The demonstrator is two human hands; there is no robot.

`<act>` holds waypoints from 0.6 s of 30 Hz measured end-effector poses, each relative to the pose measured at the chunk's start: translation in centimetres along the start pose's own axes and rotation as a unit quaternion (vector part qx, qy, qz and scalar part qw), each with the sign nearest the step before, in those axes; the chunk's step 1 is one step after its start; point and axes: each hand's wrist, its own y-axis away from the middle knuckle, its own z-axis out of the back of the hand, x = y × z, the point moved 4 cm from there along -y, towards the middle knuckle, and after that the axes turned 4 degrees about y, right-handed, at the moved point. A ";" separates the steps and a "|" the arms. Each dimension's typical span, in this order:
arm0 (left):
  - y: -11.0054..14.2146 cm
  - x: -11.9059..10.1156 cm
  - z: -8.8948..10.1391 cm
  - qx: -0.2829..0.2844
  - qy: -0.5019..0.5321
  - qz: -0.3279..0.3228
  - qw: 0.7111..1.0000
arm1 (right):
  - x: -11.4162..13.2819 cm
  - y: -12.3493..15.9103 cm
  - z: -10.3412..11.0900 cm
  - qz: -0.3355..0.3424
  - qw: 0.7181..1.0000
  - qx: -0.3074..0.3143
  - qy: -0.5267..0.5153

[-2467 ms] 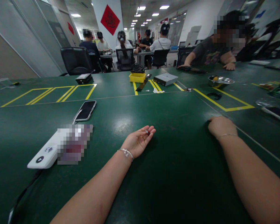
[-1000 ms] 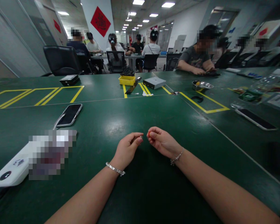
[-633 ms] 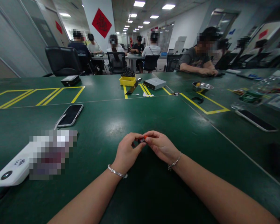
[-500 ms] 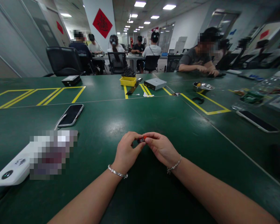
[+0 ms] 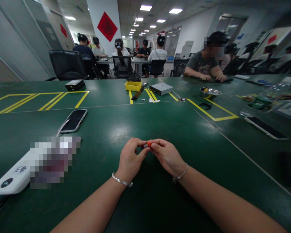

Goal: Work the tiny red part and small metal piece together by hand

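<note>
Component [image 5: 146, 146] between left hand [image 5: 131, 156] and right hand [image 5: 167, 156]

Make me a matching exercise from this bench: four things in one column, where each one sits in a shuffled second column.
Things:
1. small red-and-black part
2. yellow tray
3. smartphone
4. steel dish

Places:
A. face up on the green mat, left of the hands
B. inside the yellow-lined box
C. pinched between left hand and right hand
D. under a black coil

Pairs: 1-C, 2-D, 3-A, 4-B
</note>
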 end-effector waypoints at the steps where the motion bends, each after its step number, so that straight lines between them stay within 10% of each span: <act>1: 0.0 0.0 0.0 0.001 0.001 0.002 1.000 | 0.0 0.0 0.0 0.003 1.000 0.003 0.007; 18: 0.0 -0.1 -0.2 0.016 0.005 -0.009 1.000 | 0.0 -0.1 0.5 -0.014 0.999 -0.025 -0.013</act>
